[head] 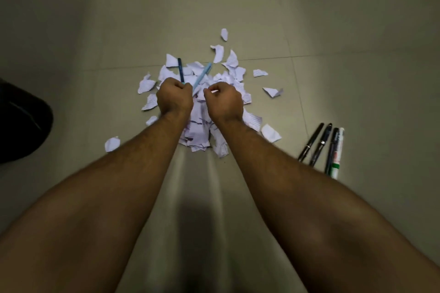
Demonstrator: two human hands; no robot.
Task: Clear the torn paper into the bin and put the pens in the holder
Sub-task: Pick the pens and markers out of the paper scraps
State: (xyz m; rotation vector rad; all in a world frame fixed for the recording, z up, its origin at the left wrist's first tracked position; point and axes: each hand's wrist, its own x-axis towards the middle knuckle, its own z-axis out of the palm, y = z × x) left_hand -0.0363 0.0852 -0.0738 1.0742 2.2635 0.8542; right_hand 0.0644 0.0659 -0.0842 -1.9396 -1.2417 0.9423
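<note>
A heap of torn white lined paper (198, 131) lies on the tiled floor, with loose scraps scattered around it. My left hand (175, 97) is closed over the heap and grips two pens that stick out away from me: a dark blue pen (180, 69) and a light blue pen (202, 76). My right hand (223, 101) hovers beside it with fingers curled, pinching what looks like a small scrap of paper. Several more pens (320, 145) lie side by side on the floor at the right, three dark ones and a white marker (338, 152).
A dark, rounded object (21, 126) sits at the left edge of the view. Pale floor tiles (238, 7) with thin joints stretch all around. No bin or pen holder appears in this view.
</note>
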